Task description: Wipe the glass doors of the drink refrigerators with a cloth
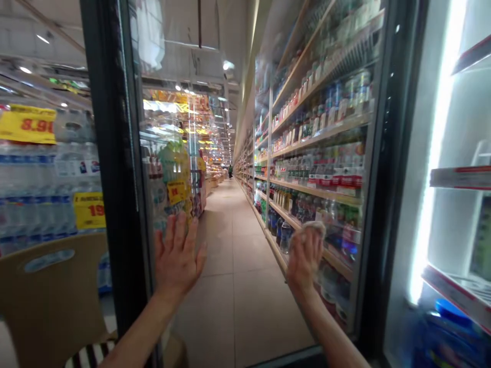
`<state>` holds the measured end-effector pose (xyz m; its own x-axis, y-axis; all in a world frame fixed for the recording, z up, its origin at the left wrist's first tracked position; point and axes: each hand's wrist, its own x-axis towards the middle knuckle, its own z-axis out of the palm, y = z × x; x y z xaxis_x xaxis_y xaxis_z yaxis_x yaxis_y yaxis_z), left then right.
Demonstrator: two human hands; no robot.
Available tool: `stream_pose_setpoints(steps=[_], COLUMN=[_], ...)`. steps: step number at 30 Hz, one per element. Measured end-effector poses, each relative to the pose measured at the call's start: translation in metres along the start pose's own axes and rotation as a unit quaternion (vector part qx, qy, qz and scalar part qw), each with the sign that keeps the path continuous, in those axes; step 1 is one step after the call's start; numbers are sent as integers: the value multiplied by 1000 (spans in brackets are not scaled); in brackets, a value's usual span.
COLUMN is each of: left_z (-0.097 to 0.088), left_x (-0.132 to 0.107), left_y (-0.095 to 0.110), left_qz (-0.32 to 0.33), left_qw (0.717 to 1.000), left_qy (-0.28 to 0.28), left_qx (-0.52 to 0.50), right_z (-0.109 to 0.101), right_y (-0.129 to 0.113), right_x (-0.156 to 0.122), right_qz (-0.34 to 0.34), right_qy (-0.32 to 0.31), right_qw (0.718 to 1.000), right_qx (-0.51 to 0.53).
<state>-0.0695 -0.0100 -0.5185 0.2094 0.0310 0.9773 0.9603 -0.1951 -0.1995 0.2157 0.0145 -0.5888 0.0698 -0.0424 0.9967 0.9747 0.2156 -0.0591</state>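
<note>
A glass cooler door (245, 286) with a black frame stands upright in front of me, and the aisle shows through its pane. My left hand (178, 255) lies flat against the left part of the glass, fingers spread, holding nothing. Lower right on the pane, my right hand (305, 258) presses a pale, crumpled cloth (316, 227). Most of the cloth is hidden behind the fingers, and this hand is slightly blurred.
To the right is a lit cooler interior with shelves (460, 178) and a blue container (450, 332). A tan chair (49, 291) stands at left, before stacked water bottles (38, 204). Shelves of drinks (318, 138) show in the glass.
</note>
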Motion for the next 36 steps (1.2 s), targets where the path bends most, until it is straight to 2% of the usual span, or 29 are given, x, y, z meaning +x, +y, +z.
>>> stream_pose_setpoints(steps=[2,3,4,5,6,8,9,10,11,12,14,15,16,17,20,21,22,23,24,26,27,28,29,30,32,34,35,36], left_z=[1,1,2,2,3,5,6,7,8,9,11,12,13,13,14,14,14,14,14,14,15,15,16,16,17,17,17,17], left_x=[-1,0,0,1,2,2,2,2,2,2,2,1,1,1,1,1,1,2,2,3,3,3,2,2,1,1,1,1], left_y=[-2,-3,-4,-5,-5,-5,-5,-5,-5,-5,-5,-6,-6,-7,-7,-7,-6,-6,-6,-6,-6,-7,-7,-8,-9,-9,-9,-8], left_qz=[1,0,-2,-4,-6,-7,-6,-4,-3,-2,-3,-3,-4,-5,-5,-5,-5,-4,-3,-3,-3,-3,-4,-3,2,4,4,5], left_qw=[1000,1000,1000,1000,1000,1000,1000,1000,1000,1000,1000,1000,1000,1000,1000,1000,1000,1000,1000,1000,1000,1000,1000,1000,1000,1000,1000,1000], left_qy=[1,0,-1,-1,-2,-2,1,2,3,3,3,3,4,5,5,5,4,3,3,4,7,8,8,8,13,18,20,21], left_qx=[-4,-7,-10,-13,-15,-17,-17,-16,-14,-13,-13,-13,-14,-15,-18,-18,-18,-19,-20,-22,-22,-22,-21,-19,-14,-11,-10,-10], right_z=[-1,-1,-1,-1,0,4,6,7,8,9,9,8,7,7,7,7,8,9,9,9,8,7,7,7,9,12,12,12], right_y=[-23,-25,-20,-9,4,24,25,19,7,-7,-28,-29,-24,-12,31,36,34,25,13,-10,-14,-12,-3,11,38,50,47,41], right_x=[0,1,4,10,18,36,44,50,54,56,55,53,53,53,58,60,61,61,58,52,49,48,48,51,61,73,77,80], right_qz=[-147,-191,-202,-180,-129,4,47,57,29,-30,-171,-210,-216,-189,-2,42,58,42,-4,-136,-187,-210,-200,-154,-6,106,114,82], right_qy=[-66,-84,-86,-70,-40,41,71,80,63,27,-53,-73,-75,-57,34,56,66,59,37,-34,-62,-73,-66,-41,30,78,85,72], right_qw=[985,974,972,980,991,998,995,994,997,999,983,973,972,980,998,996,994,996,999,990,980,974,977,987,999,989,988,993], right_qx=[69,82,77,55,21,-40,-54,-54,-40,-16,42,57,55,37,-49,-63,-63,-52,-31,22,42,47,37,15,-38,-63,-60,-47])
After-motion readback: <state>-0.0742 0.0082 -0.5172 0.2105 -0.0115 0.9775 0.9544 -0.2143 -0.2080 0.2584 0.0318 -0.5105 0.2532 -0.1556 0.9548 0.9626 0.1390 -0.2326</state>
